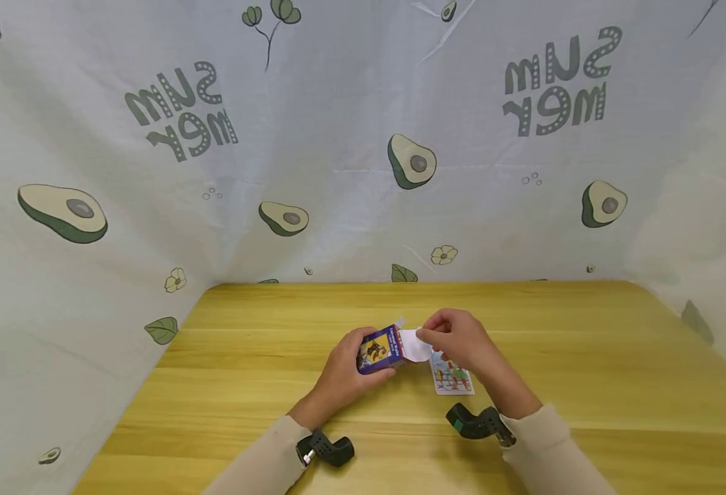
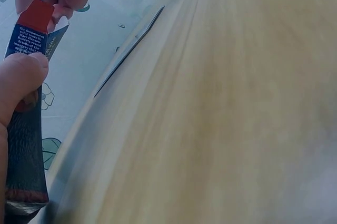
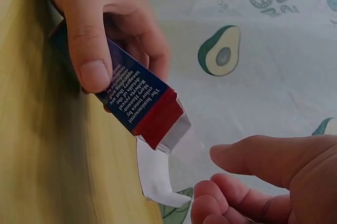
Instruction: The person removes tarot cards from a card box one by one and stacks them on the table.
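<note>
My left hand [image 1: 341,368] grips a blue tarot card box [image 1: 380,349], fingers over the far side and thumb along the near edge. The box lies tilted, its end with the unfolded white flap [image 1: 415,346] facing right. In the right wrist view, a red band [image 3: 158,121] borders the open end. My right hand [image 1: 458,337] is at the flap with loosely bent fingers. A gap shows between its thumb [image 3: 253,155] and forefinger in that view, with nothing between them. Under the right hand, a colourful illustrated card [image 1: 452,377] lies on the table, partly covered.
The yellow wood-grain table [image 1: 245,405] reaches back to a white curtain [image 1: 338,137] printed with avocados and letters. More curtain hangs along both sides. Black wrist cameras [image 1: 332,450] are strapped on both forearms, just above the table.
</note>
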Tool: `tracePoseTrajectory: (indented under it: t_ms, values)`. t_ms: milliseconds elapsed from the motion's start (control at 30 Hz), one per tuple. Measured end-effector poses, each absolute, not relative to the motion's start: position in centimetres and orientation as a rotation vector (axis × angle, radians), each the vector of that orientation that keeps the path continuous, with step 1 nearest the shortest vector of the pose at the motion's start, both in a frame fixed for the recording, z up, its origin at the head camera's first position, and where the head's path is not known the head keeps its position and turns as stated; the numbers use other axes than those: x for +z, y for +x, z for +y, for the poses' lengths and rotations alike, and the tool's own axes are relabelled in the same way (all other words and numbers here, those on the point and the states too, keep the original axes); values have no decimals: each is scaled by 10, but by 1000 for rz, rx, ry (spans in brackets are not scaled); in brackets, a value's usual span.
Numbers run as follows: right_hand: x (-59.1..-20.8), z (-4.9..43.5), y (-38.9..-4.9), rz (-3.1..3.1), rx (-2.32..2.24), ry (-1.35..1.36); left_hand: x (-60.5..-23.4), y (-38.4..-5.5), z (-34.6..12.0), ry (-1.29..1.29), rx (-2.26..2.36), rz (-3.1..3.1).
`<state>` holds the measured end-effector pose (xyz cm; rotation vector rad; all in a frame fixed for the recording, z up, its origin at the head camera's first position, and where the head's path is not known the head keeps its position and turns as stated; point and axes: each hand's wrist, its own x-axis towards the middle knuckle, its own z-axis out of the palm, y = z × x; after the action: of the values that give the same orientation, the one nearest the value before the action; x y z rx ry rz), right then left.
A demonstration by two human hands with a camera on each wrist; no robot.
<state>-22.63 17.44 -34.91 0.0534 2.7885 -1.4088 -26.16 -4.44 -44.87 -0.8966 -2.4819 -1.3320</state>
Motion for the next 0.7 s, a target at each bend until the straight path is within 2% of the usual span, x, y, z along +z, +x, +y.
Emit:
tracePoseTrajectory:
  t_ms: [700]
  values:
    - [-367,157,-233,2828,-1330,54,-445,-260,-45,-907,-1354,-2451]
